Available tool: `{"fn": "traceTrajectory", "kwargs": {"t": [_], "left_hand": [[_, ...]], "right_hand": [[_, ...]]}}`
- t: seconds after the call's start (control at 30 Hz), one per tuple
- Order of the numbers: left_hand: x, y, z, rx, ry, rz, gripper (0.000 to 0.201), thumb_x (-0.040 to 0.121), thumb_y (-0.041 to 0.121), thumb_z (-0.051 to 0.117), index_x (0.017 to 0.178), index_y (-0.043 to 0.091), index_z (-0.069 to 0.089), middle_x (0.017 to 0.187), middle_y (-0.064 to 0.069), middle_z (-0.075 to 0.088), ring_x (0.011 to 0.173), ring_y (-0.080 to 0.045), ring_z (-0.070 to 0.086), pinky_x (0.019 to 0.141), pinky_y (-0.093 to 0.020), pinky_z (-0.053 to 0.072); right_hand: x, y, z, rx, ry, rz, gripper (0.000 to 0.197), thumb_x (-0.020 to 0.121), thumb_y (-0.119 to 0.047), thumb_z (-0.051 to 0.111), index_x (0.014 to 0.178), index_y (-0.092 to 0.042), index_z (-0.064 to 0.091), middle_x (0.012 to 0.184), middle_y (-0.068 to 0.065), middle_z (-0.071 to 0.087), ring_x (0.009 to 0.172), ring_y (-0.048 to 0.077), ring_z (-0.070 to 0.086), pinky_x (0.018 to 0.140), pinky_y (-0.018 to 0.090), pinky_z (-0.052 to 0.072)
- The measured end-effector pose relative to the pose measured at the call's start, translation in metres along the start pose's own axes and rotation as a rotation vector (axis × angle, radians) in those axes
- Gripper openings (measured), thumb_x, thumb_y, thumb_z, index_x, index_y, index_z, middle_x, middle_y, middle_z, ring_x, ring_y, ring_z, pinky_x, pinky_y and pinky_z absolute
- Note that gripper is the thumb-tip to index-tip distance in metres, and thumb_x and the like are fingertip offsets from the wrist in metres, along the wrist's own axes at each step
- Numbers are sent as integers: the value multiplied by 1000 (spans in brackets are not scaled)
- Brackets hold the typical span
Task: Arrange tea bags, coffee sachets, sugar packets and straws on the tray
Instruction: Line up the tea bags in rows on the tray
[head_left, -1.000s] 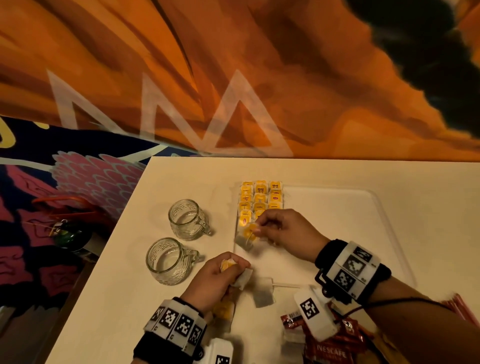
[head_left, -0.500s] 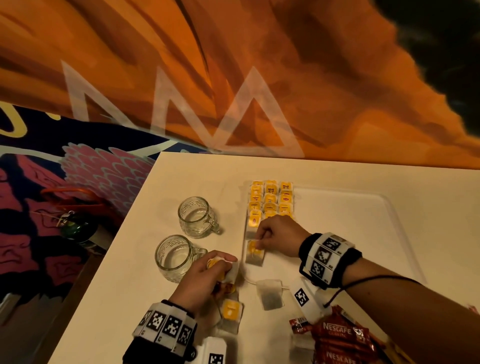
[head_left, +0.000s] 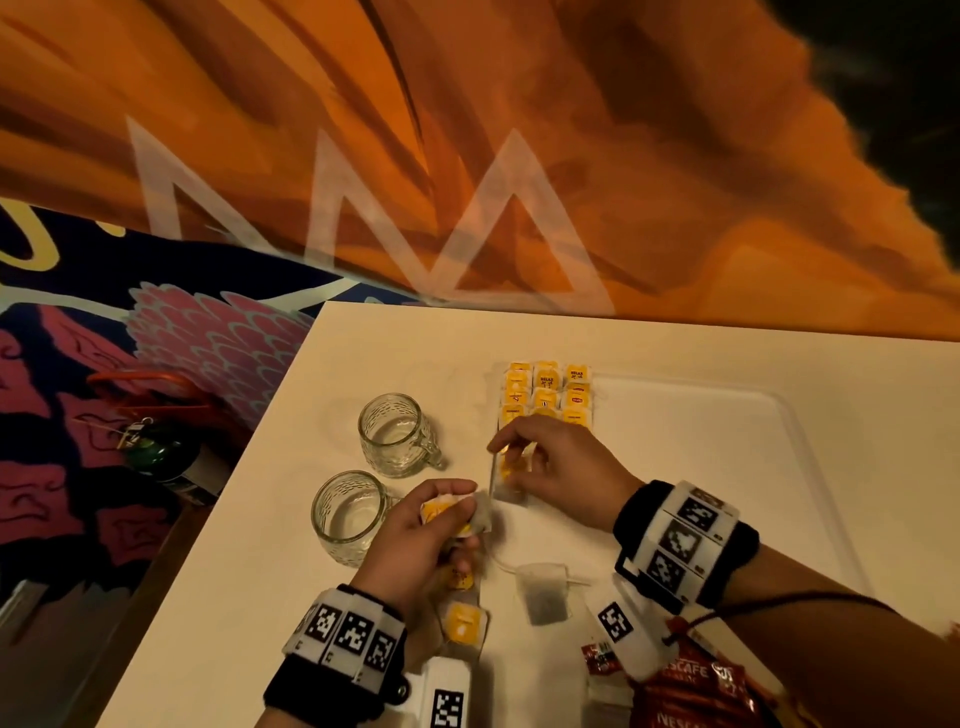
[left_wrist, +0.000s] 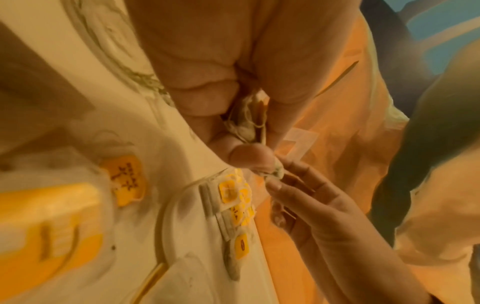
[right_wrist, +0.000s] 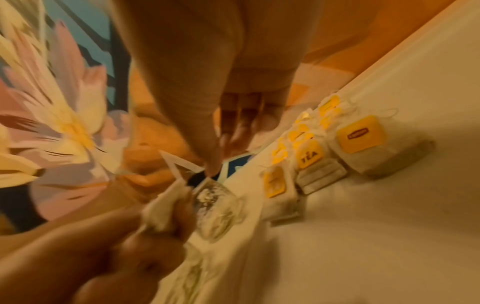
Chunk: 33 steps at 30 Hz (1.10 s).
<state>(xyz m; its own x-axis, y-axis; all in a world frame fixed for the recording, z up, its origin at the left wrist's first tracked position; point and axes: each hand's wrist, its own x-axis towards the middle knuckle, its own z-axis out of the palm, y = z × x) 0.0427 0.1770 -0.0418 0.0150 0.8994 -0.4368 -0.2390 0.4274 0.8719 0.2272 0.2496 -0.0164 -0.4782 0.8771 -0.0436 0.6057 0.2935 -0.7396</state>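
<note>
Yellow-tagged tea bags lie in rows at the far left corner of the white tray; the right wrist view shows them close up. My left hand grips a small bundle of tea bags just off the tray's left edge. My right hand hovers over the nearest laid tea bag, fingers fairly straight. Its fingertips reach the bundle at my left thumb. A loose tea bag and a tagged one lie near me. No straws or sugar packets show.
Two empty glass mugs stand left of the tray, close to my left hand. Red coffee sachets are piled at the near edge under my right forearm. The table's left edge drops to a patterned floor with a green bottle.
My right hand set a tea bag down at the near end of the left row, let go, and came over to the left hand's bundle. The left hand stayed put.
</note>
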Motion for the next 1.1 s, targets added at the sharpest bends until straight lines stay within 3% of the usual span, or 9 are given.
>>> {"fn": "traceTrajectory", "kwargs": {"t": [0.1,0.23,0.33,0.47,0.67,0.8,0.97,1.1], "left_hand": [[2,2,7,20,-19,44,16,89,5,60,105,6,61,63,-7,58,44,-16,51,41,-24,41],[0,4,17,123,-75,99,33,78,0,71,107,6,59,59,-4,61,43,-14,49,38,-22,41],[-2,5,21,178,-79,114,40,71,1,78,106,10,60,61,-4,63,43,-15,49,39,-22,41],[-4,7,21,190,-68,150,29,73,6,77,100,5,64,65,-6,63,47,-15,53,42,-24,45],[-5,9,20,204,-51,175,5,82,8,70,82,3,68,55,-7,55,45,-14,49,41,-23,43],[-5,7,20,290,-38,216,11,79,13,74,81,3,68,51,1,59,45,-15,48,45,-24,43],[-8,7,20,325,-80,204,16,75,16,77,81,2,70,50,0,59,42,-14,45,45,-23,40],[-9,3,20,346,-139,149,13,74,12,77,79,1,71,51,-3,58,40,-12,40,40,-21,37]], "right_hand": [[-19,-8,3,157,-38,-6,18,85,-19,71,99,-30,68,86,-15,62,65,4,52,67,18,45],[-31,-3,9,321,16,151,9,85,-36,69,88,-27,68,76,-12,65,65,3,55,69,29,49],[-37,-3,8,319,-13,167,4,86,-25,70,83,-26,68,75,-7,66,62,5,57,64,27,49],[-45,-2,6,432,39,200,3,87,-19,69,85,-17,69,73,-2,66,58,8,58,57,20,46],[-54,4,9,496,121,222,15,88,-20,69,75,-27,65,73,-5,64,58,11,56,59,27,48],[-56,4,4,422,148,161,4,84,-27,73,84,-29,69,83,-4,64,63,14,50,63,25,45],[-61,7,3,334,106,122,13,83,-20,73,81,-32,69,83,-5,67,65,11,50,66,22,43],[-66,7,7,339,49,120,20,82,-26,74,100,-29,65,79,-5,64,57,4,46,61,19,41]]}}
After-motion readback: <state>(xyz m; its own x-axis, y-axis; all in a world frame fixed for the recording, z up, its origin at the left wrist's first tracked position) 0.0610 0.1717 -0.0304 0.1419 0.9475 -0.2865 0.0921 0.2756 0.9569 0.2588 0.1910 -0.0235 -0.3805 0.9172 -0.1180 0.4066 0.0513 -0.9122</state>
